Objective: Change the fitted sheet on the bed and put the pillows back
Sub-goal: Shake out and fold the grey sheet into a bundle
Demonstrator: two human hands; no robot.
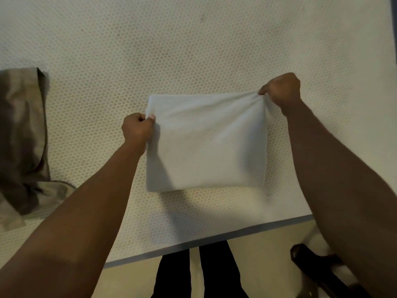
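A folded white sheet hangs as a rough square above the bare mattress, which has a honeycomb-patterned cover. My left hand grips the sheet's upper left edge in a fist. My right hand pinches the bunched upper right corner, slightly higher and farther out. The sheet's lower edge hangs free and casts a shadow on the mattress near its front edge. No pillows are in view.
A crumpled grey-brown cloth lies on the mattress at the left. The mattress's blue-grey front edge runs diagonally below the sheet. My dark-trousered legs stand on a pale floor, with a dark object at the lower right.
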